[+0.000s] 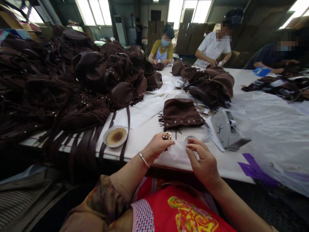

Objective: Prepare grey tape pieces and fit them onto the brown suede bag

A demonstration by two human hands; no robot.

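Observation:
My left hand (157, 145) is closed around a gold-coloured metal buckle (167, 136) with a bit of dark brown strap below it. A thin, see-through white piece (177, 149) stretches from its fingertips towards the right. Just beyond that piece, my right hand (204, 161) has its fingers curved and apart, with no object visible between them. Behind its fingertips a small round item (190, 138) is partly hidden. A brown fringed pouch (182, 112) with metal eyelets and a drawstring lies flat on the table, beyond both hands.
A white dish (115, 136) with a tan and brown substance stands at the left. Brown bags (91, 71) are heaped there, their straps hanging over the edge. More bags (212, 85) lie ahead. At right are a grey tape dispenser (229, 130), plastic sheeting (272, 119) and several people opposite.

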